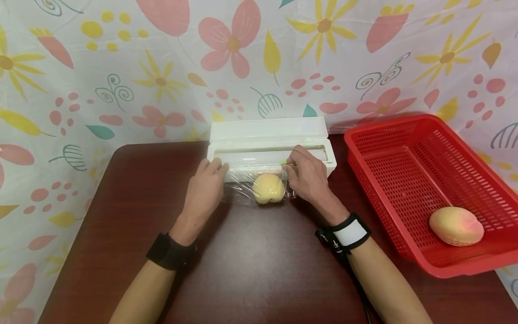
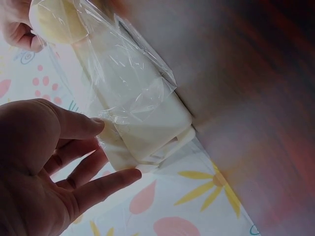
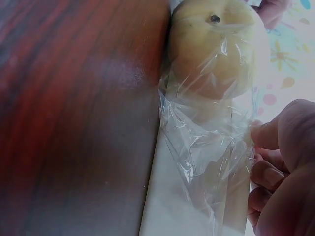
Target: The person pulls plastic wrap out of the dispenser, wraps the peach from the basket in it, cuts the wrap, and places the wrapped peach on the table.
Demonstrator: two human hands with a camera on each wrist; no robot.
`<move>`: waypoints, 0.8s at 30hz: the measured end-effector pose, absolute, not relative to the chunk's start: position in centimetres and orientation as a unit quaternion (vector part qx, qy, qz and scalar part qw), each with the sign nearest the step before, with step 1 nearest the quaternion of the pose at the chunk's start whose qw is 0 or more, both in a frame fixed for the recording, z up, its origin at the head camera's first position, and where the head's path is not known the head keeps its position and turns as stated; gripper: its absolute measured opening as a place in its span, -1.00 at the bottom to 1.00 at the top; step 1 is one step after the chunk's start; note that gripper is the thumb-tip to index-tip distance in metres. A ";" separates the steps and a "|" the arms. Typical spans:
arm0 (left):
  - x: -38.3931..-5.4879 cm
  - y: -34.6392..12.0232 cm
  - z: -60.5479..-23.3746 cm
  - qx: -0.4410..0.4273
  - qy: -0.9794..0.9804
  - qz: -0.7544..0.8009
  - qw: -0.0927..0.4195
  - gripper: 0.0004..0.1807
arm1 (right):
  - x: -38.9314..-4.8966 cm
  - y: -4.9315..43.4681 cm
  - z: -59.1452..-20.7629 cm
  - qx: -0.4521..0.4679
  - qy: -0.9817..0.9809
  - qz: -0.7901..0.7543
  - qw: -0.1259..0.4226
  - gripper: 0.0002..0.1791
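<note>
A white cling film dispenser (image 1: 267, 173) stands at the table's back with its lid raised and a film roll inside. Clear cling film (image 2: 133, 83) comes over its front edge and covers a yellow apple (image 1: 269, 188) in front. My left hand (image 1: 205, 185) holds the dispenser's front left corner, thumb on the film at the rim and fingers around the end. At the front rim, right of the apple, my right hand (image 1: 308, 174) pinches a small green slide cutter (image 1: 284, 162). Its fingers are curled beside the film in the right wrist view.
A red plastic basket (image 1: 388, 216) stands on the right of the dark brown table (image 1: 251, 270), with a peach (image 1: 456, 226) inside. A flower-patterned cloth (image 1: 162, 58) hangs behind the table. A black cable (image 1: 361, 292) runs along my right forearm.
</note>
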State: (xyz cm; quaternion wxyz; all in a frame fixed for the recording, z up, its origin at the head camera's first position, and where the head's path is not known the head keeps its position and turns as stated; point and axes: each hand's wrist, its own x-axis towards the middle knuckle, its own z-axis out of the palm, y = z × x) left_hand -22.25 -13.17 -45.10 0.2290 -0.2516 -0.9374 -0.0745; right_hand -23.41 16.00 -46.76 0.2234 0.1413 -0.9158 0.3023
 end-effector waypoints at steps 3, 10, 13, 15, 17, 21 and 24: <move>-22.2 -13.2 -45.1 -0.252 -0.938 -0.075 0.227 -0.68 | -23.5 16.0 -46.8 0.144 -0.914 0.305 0.225 -0.80; -22.3 -13.1 -45.1 -0.253 -0.938 -0.071 0.227 -0.69 | -23.5 16.0 -46.8 0.147 -0.912 0.306 0.230 -0.81; -22.4 -13.1 -45.1 -0.252 -0.939 -0.071 0.225 -0.67 | -23.5 16.0 -46.8 0.149 -0.913 0.304 0.226 -0.82; -22.4 -13.1 -45.1 -0.251 -0.940 -0.069 0.222 -0.67 | -23.5 16.0 -46.8 0.151 -0.915 0.303 0.221 -0.83; -22.3 -13.1 -45.2 -0.251 -0.940 -0.068 0.221 -0.66 | -23.4 16.0 -46.8 0.152 -0.917 0.301 0.215 -0.84; -22.2 -13.1 -45.2 -0.250 -0.941 -0.070 0.219 -0.65 | -23.5 15.9 -46.8 0.157 -0.918 0.297 0.210 -0.84; -22.2 -13.1 -45.2 -0.251 -0.940 -0.071 0.219 -0.65 | -23.4 15.8 -46.8 0.160 -0.917 0.295 0.216 -0.85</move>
